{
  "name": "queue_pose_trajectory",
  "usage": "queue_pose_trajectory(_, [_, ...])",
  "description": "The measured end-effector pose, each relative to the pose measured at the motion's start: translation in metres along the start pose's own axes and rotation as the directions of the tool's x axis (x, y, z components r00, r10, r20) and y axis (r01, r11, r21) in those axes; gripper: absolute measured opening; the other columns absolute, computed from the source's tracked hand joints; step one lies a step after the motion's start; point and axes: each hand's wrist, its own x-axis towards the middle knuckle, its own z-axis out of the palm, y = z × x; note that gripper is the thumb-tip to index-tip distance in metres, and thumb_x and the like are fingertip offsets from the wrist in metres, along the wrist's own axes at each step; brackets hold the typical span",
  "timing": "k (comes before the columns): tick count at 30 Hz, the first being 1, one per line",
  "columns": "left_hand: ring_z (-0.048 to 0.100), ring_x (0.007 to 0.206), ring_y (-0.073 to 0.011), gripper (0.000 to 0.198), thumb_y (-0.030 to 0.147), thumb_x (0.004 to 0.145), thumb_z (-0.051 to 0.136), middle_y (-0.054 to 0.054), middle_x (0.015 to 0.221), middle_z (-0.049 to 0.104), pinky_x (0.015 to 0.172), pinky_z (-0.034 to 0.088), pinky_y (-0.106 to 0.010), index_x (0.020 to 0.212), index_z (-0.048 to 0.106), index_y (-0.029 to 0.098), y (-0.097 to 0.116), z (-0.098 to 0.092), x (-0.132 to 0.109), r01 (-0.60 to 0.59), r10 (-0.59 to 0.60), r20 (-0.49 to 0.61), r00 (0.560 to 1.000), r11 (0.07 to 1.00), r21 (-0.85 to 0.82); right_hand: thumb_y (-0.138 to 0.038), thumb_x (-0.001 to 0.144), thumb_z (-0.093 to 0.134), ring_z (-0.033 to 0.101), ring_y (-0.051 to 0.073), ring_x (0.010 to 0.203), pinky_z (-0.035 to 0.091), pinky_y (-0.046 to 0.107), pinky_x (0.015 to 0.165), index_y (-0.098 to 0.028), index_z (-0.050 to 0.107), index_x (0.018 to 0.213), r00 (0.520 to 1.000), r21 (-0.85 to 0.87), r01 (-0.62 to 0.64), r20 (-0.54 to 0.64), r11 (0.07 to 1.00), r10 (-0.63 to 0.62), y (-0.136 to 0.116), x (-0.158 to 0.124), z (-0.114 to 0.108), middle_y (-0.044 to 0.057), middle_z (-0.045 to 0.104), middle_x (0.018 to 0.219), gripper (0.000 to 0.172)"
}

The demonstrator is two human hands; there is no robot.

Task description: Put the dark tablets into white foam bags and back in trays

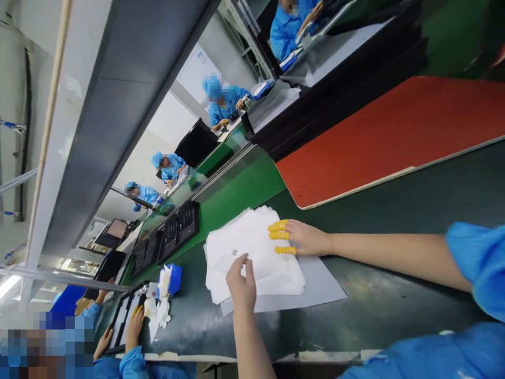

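A stack of thin white sheets (260, 237), its edges fanned unevenly, lies on the dark green bench. The top sheet carries a small black triangular mark (234, 252). My right hand (302, 238), with yellow finger cots on several fingers, rests flat on the right side of the stack, fingers spread. Over the front left part of the stack is my left hand (241, 279), its fingers bent and the fingertips close to the thumb. Whether a sheet edge is between them cannot be made out. Under the stack a larger grey sheet (319, 281) sticks out.
An orange-red board (386, 137) lies at the back right. Black trays (179, 229) stand on the green strip at the left. Near a blue box (173, 279) lie crumpled white scraps (160, 313). A co-worker's hands (134, 329) are at a black frame; other co-workers sit across.
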Motion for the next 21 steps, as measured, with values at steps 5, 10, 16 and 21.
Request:
queue_pose_trajectory(5, [0.049,0.117,-0.0165,0.017,0.016,0.082,0.038,-0.009,0.102,0.061,0.089,0.048,-0.035,0.082,0.052,0.027,-0.007,0.014,0.028,-0.012,0.019,-0.062,0.998,0.994,0.111,-0.049,0.078,0.048,0.044,0.025,0.117,0.026,0.044,0.103,-0.024,0.060,0.109,0.977,-0.021,0.166,0.141,0.986,-0.162,-0.008,0.009,0.022,0.009,0.056,0.120,0.042])
queue_pose_trajectory(10, [0.040,0.125,-0.0209,0.012,0.016,0.079,0.042,-0.008,0.114,0.053,0.086,0.048,-0.045,0.080,0.044,0.027,-0.014,-0.025,0.031,-0.002,0.051,-0.173,0.984,0.962,0.272,-0.052,0.077,0.049,0.048,0.026,0.113,0.030,0.043,0.098,-0.028,0.061,0.106,0.971,-0.041,0.174,0.174,0.984,-0.164,0.000,0.008,0.033,0.006,0.058,0.118,0.039])
queue_pose_trajectory(16, [0.038,0.127,-0.0201,0.011,0.021,0.081,0.038,-0.011,0.118,0.053,0.086,0.048,-0.040,0.081,0.048,0.027,-0.005,-0.023,0.055,0.002,0.065,-0.200,0.978,0.948,0.318,-0.053,0.080,0.045,0.050,0.028,0.105,0.031,0.046,0.092,-0.021,0.062,0.103,0.971,-0.034,0.175,0.168,0.984,-0.168,-0.003,0.006,0.032,0.010,0.060,0.111,0.042])
queue_pose_trajectory(21, [0.027,0.133,-0.0159,0.016,0.023,0.082,0.040,-0.010,0.123,0.052,0.095,0.042,-0.036,0.085,0.055,0.028,-0.009,-0.010,0.078,-0.019,0.048,-0.100,0.994,0.964,0.266,-0.049,0.083,0.044,0.052,0.025,0.093,0.034,0.040,0.084,-0.021,0.063,0.093,0.963,-0.033,0.148,0.232,0.988,-0.136,-0.014,0.007,0.016,0.010,0.062,0.095,0.035])
